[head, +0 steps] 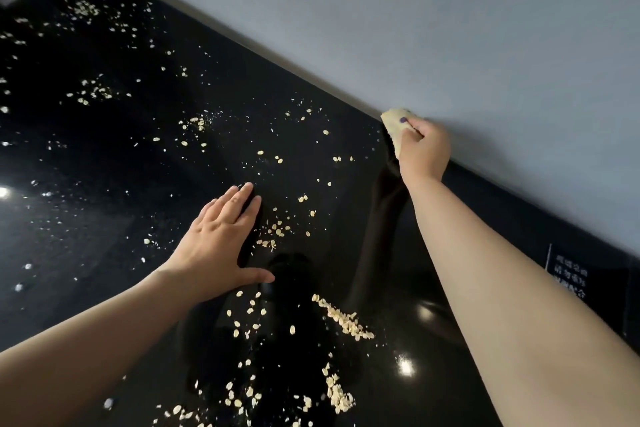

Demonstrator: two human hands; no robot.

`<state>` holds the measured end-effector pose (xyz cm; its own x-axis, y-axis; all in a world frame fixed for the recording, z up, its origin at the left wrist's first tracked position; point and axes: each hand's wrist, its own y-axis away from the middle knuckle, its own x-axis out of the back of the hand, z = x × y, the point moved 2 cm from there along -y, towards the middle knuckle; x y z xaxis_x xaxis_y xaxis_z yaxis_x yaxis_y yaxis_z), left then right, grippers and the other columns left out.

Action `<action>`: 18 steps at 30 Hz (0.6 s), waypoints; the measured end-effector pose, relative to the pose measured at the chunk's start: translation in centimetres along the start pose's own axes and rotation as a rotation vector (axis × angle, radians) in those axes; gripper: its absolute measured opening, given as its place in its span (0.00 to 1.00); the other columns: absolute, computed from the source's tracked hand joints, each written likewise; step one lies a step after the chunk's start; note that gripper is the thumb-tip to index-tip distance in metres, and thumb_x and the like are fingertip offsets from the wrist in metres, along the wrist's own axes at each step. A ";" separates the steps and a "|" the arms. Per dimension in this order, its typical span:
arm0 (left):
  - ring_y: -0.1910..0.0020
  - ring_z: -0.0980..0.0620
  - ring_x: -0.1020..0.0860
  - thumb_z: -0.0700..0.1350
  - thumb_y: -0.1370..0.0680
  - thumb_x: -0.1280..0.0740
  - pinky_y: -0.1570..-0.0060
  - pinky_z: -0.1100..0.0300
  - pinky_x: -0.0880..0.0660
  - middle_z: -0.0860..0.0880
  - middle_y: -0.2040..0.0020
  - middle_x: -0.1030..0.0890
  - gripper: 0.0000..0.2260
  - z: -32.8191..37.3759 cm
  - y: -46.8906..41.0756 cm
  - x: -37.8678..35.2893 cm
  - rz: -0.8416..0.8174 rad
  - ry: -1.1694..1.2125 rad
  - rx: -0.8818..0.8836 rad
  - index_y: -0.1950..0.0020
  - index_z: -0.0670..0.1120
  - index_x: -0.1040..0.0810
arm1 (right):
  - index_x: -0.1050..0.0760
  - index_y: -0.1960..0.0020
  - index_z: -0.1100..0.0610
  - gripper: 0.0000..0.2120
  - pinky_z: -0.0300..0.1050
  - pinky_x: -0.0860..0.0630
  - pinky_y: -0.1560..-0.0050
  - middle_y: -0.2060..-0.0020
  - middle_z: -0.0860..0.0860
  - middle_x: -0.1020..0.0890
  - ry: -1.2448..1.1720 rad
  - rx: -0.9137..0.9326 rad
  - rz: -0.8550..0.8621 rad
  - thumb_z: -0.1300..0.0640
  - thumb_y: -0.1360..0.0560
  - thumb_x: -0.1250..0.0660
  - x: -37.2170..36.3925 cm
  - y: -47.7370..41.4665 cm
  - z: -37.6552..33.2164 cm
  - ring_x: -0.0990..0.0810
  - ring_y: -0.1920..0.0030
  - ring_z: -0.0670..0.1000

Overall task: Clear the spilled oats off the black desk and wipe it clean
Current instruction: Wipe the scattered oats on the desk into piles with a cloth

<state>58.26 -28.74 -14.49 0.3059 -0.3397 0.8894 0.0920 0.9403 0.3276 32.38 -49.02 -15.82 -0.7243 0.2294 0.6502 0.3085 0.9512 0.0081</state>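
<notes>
Glossy black surface (138, 184) against grey wall (450, 28), oats (343, 317) scattered throughout. Right hand (424, 149) gripped cloth (394, 125) at far edge; left hand (214, 239) lay flat, empty. Flakes likely light, skittish; best swept together.

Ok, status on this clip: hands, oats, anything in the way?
Left hand flat on black desk. Right hand grips yellow cloth at far edge by wall. Oats scattered across desk. Nothing blocking the sweep.
</notes>
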 end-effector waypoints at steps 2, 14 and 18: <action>0.26 0.58 0.68 0.77 0.41 0.37 0.31 0.62 0.66 0.55 0.23 0.65 0.58 -0.3 0.0 -0.3 0.001 0.039 -0.012 0.22 0.49 0.56 | 0.20 0.41 0.55 0.14 0.34 0.33 0.48 0.43 0.52 0.20 0.038 -0.001 0.016 0.60 0.22 0.39 -1.0 -0.5 0.1 0.22 0.42 0.52; 0.26 0.58 0.68 0.79 0.42 0.47 0.27 0.57 0.65 0.57 0.23 0.66 0.57 -1.1 -0.2 -1.4 0.013 0.058 -0.024 0.22 0.50 0.55 | 0.19 0.41 0.54 0.14 0.35 0.28 0.52 0.49 0.47 0.21 0.114 0.460 -0.391 0.63 0.24 0.34 -0.9 11.7 0.7 0.25 0.48 0.49; 0.26 0.58 0.68 0.79 0.42 0.47 0.26 0.57 0.64 0.57 0.23 0.65 0.56 -1.1 -0.2 -1.4 0.017 0.062 -0.029 0.21 0.49 0.55 | 0.17 0.44 0.54 0.14 0.30 0.28 0.53 0.50 0.43 0.20 -0.005 0.311 -0.516 0.66 0.24 0.34 0.9 14.4 0.7 0.23 0.49 0.42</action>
<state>58.86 -28.37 -16.17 0.3658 -0.3232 0.8728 0.1140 0.9462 0.3027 35.80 -34.94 -15.66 -0.7356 -0.2776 0.6179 -0.2775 0.9556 0.0988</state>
